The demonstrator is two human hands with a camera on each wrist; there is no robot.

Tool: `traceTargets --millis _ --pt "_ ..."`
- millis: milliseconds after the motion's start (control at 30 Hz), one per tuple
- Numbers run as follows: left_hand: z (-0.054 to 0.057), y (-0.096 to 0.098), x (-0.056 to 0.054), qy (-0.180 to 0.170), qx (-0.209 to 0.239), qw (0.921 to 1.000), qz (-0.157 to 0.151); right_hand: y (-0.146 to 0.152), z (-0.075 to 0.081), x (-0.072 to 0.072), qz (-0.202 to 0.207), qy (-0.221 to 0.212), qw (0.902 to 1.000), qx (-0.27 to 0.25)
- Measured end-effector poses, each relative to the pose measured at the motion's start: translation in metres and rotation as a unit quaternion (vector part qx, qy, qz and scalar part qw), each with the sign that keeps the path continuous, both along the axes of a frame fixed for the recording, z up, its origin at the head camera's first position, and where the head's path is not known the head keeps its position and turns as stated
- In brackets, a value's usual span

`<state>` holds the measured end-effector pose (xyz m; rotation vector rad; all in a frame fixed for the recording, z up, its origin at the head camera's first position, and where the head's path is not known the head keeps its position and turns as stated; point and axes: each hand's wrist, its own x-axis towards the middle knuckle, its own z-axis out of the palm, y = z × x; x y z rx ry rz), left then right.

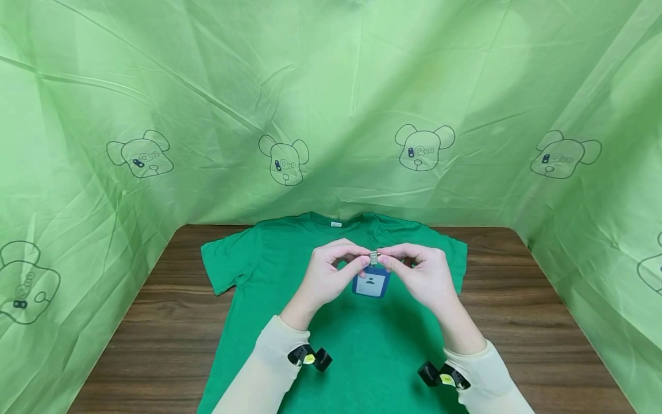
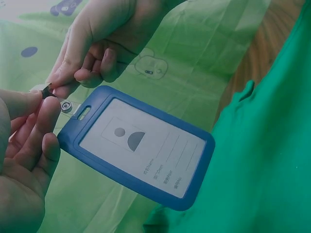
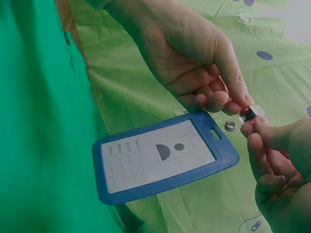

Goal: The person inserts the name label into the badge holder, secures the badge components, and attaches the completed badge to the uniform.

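Observation:
A blue-framed ID badge holder with a white card hangs by a clear strap with a metal snap from a small metal clip. My left hand pinches the clip from the left between thumb and forefinger. From the right, my right hand pinches its other side, the thumb and fingertips meeting the left ones. The fingertips cover part of the clip, so its jaws cannot be made out. Below the badge holder, a green T-shirt lies spread on the table, apart from it.
The wood-grain table shows on both sides of the T-shirt. Light green cloth walls with printed bear heads enclose its back and sides. The T-shirt's collar label faces the back wall. Each wrist wears a black camera strap.

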<state>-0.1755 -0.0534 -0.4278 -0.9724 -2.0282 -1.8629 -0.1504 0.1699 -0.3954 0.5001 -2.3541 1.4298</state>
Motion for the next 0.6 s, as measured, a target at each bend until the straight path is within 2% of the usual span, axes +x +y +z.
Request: traceTargets --millis 600 --pt "-0.0002 0.0020 0.0007 0.003 0.020 0.9997 -0.012 0.0013 -0.0020 -0.0012 0.004 0.005 1.0000 0.001"
